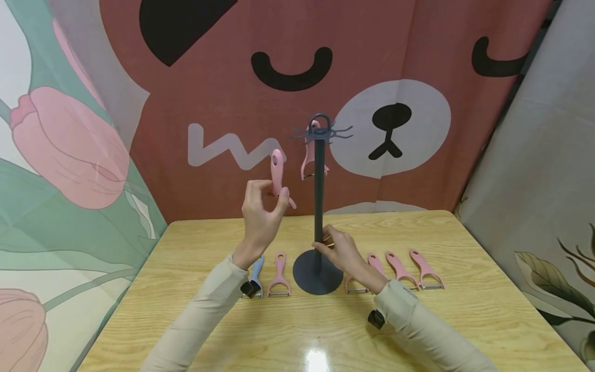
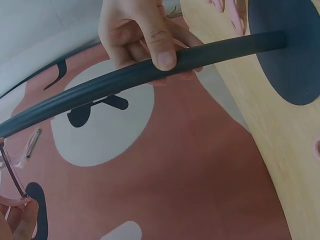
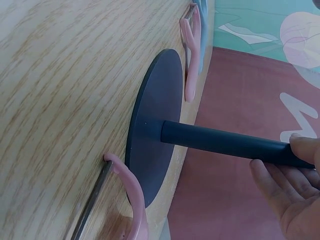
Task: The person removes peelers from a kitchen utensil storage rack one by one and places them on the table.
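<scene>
Raised left of the stand, my left hand (image 1: pixel 263 214) pinches a pink peeler (image 1: pixel 277 173) by its lower end, with the holed handle upward. In the left wrist view that peeler's blade (image 2: pixel 14 172) shows close to the pole. My right hand (image 1: pixel 341 252) grips the dark pole (image 1: pixel 318 196) of the stand low down, thumb on the near side, as the left wrist view shows. The stand is upright on its round base (image 1: pixel 307 279), with a ring of hooks (image 1: pixel 341 135) at the top. Another pink peeler (image 1: pixel 310 152) hangs from a hook at the back.
On the wooden table (image 1: pixel 186 320), a blue peeler (image 1: pixel 257 268) and a pink peeler (image 1: pixel 280 274) lie left of the base. Several pink peelers, one at the far right (image 1: pixel 424 266), lie on the other side, partly behind my right forearm. A printed curtain (image 1: pixel 223 196) hangs behind.
</scene>
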Tool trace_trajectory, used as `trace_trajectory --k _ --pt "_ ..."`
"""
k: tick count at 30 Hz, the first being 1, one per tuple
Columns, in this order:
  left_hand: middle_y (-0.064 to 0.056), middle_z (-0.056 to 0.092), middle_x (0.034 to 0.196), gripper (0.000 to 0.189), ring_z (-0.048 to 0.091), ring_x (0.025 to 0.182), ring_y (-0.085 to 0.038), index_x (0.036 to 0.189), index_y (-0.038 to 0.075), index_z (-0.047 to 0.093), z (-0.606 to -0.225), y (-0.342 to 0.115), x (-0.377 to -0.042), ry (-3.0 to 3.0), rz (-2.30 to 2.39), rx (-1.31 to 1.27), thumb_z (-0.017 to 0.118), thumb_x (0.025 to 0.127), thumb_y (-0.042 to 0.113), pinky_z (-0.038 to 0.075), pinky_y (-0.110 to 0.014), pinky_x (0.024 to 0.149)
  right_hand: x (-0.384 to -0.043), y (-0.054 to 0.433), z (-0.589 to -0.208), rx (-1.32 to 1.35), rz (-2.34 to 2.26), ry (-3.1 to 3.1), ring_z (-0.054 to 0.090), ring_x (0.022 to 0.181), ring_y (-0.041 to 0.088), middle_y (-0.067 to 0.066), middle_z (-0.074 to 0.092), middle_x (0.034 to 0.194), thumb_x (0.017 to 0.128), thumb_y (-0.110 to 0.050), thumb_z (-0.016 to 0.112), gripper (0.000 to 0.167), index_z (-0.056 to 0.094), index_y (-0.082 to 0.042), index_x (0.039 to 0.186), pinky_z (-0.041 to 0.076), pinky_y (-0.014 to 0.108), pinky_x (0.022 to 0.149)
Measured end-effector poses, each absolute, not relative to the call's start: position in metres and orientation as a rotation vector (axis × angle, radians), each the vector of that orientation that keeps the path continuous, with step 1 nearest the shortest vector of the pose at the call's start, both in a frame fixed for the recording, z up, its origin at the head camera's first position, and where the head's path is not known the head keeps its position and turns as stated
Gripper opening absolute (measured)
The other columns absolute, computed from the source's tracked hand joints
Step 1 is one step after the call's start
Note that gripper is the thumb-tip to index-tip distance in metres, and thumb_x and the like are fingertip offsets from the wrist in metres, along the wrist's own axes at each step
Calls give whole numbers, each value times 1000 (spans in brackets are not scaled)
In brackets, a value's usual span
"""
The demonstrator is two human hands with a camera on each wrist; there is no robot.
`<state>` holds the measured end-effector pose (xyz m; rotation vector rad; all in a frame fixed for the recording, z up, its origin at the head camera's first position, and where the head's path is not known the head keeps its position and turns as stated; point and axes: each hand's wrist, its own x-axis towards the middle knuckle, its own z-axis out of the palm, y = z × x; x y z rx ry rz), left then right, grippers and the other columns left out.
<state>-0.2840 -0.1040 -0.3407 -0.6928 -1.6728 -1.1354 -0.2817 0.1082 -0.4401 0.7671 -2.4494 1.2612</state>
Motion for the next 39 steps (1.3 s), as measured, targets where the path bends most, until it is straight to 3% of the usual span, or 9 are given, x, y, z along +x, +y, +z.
trace_trajectory --k 14,23,30,36,39 --pt "-13 54 94 19 58 84 -27 103 -1 59 -360 -121 -284 -1737 -1121 -621 69 91 11 48 -38 74 -282 109 -441 770 1265 -2448 71 81 20 4 68 88 91 -13 74 17 63 -6 103 59 28 69" --pt "-12 54 91 18 61 76 -24 99 -2 58 -370 -133 -283 -1778 -1136 -589 69 91 9 52 -30 69 -282 109 -441 782 1278 -2443 71 81 20 4 68 88 91 -12 74 17 63 -6 103 59 28 69" --pt "-15 54 90 17 62 75 -25 99 -4 59 -380 -141 -283 -1799 -1168 -573 70 90 5 56 -37 67 -282 109 -442 790 1271 -2420 71 80 20 4 68 87 91 -13 74 17 63 -6 102 59 28 69" --pt "-13 54 90 17 62 76 -23 98 -4 59 -388 -146 -282 -1850 -1183 -557 69 91 9 56 -31 71 -282 109 -442 787 1271 -2423 71 80 20 5 68 88 90 -12 74 17 63 -5 102 59 29 69" --pt "-11 54 90 18 60 78 -21 97 -2 59 -393 -151 -280 -1899 -1161 -538 69 92 13 57 -34 70 -282 109 -443 786 1269 -2424 71 81 20 4 68 88 91 -13 74 18 63 -5 102 59 28 69"
